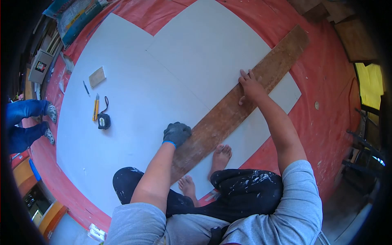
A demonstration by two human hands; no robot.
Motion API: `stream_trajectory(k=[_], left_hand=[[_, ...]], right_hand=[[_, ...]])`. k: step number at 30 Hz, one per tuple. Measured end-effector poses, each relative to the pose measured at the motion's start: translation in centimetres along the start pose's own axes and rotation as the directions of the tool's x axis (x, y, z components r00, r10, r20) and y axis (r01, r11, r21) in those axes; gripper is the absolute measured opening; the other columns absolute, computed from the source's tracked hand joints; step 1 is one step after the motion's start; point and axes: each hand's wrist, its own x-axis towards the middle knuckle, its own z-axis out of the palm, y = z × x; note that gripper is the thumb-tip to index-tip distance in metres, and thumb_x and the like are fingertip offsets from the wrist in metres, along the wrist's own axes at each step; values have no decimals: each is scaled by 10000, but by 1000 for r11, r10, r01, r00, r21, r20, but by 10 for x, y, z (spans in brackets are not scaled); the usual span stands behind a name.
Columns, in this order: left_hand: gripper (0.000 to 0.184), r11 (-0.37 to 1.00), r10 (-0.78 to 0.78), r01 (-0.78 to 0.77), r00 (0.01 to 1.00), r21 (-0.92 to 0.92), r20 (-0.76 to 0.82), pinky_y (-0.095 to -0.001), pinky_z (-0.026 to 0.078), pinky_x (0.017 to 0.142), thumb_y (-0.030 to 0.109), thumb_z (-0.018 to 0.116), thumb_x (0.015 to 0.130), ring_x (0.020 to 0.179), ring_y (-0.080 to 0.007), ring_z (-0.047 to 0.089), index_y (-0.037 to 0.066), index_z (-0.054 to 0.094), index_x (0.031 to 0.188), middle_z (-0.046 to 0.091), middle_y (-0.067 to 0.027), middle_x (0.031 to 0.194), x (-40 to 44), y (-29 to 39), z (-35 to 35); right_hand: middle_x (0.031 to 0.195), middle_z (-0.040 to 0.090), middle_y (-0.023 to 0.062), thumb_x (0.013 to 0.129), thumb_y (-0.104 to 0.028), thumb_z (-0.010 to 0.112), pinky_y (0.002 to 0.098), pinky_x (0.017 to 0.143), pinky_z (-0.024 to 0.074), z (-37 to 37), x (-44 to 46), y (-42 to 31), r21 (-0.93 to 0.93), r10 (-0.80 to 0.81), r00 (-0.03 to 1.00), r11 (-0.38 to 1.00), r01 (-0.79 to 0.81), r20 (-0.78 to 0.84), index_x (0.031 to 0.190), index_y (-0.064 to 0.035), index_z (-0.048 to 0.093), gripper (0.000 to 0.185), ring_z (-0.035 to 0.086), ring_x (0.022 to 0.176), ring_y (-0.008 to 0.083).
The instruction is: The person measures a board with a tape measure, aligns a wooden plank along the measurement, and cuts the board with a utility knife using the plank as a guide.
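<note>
A long, worn brown wooden board [220,118] lies slantwise across a large white sheet [134,81]. My left hand [177,134], in a dark glove with a blue cuff, is closed at the board's near left edge; its fingertips are hidden. Bare and spread, my right hand [252,87] presses on the board's upper half, with fingertips at its far edge and the thumb apart. A thin line is drawn on the sheet, running down to the board. Off to the left rest a yellow cutter knife [96,108], a black tape measure [104,121] and a slim pen-like tool [86,88].
A small tan block [97,77] lies on the sheet beyond the tools. Red plastic covering [326,102] surrounds the sheet. Another person's jeans and shoes [50,112] show at the left edge. My bare feet [221,157] are beside the board. Wooden pieces [355,41] stand at upper right.
</note>
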Motion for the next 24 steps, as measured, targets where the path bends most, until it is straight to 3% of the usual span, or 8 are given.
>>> stream_trajectory(k=[4,7,13,16,17,19,22,24], left_hand=[[259,1000,-13,13,999,-1,44,-497,508,1056,380,693,871,1226,-362,643,286,830,1071,722,-96,1267,4,-1,-1],[240,998,17,-18,1000,64,24,-504,517,1036,392,687,863,1195,-382,639,296,831,1030,710,-129,1230,3,-2,1],[244,994,22,-22,1000,109,6,-510,519,1027,398,676,861,1180,-403,629,296,832,1017,695,-143,1221,1,-1,4],[239,995,37,-38,999,89,4,-509,518,1030,395,690,856,1177,-402,630,292,833,1018,694,-143,1222,4,-4,5],[237,996,43,-43,999,82,6,-509,517,1031,392,695,854,1178,-402,629,290,833,1017,694,-144,1222,4,-6,5],[230,995,40,-39,999,90,-9,-505,518,1033,384,707,850,1181,-397,631,285,835,1014,695,-141,1224,4,-6,6],[224,994,37,-37,999,101,-4,-499,518,1035,374,716,847,1194,-394,626,278,837,1010,700,-136,1218,4,-4,5],[222,995,39,-40,999,96,7,-495,517,1036,370,718,845,1198,-394,622,274,837,1006,705,-134,1211,4,-5,4]], right_hand=[[1741,211,96,564,-425,1000,687,1221,304,54,20,36,278,40,966,960,34,-257,1541,-141,458,1153,147,1606,404],[1729,241,128,579,-453,989,601,1235,338,12,-15,7,189,198,970,967,-170,-140,1532,-111,472,1137,147,1599,431],[1730,218,163,647,-425,968,582,1233,341,7,-4,8,160,65,993,986,-49,-95,1521,-70,469,1067,153,1585,472],[1734,198,179,723,-522,911,566,1233,343,51,10,34,327,140,879,945,19,-456,1511,-54,477,1014,169,1582,472],[1720,206,210,735,-566,885,556,1226,351,53,10,38,473,396,857,855,-213,-329,1515,-42,467,1029,197,1570,477],[1692,222,273,759,-656,835,536,1212,365,50,7,47,633,778,628,477,-610,19,1523,-17,448,1068,252,1545,487],[1621,274,352,724,-771,784,520,1187,383,63,12,75,752,859,478,190,-631,183,1576,6,348,1233,330,1488,504],[1569,328,370,684,-773,811,515,1177,392,56,13,67,774,858,467,142,-617,215,1589,28,282,1319,367,1456,501]])
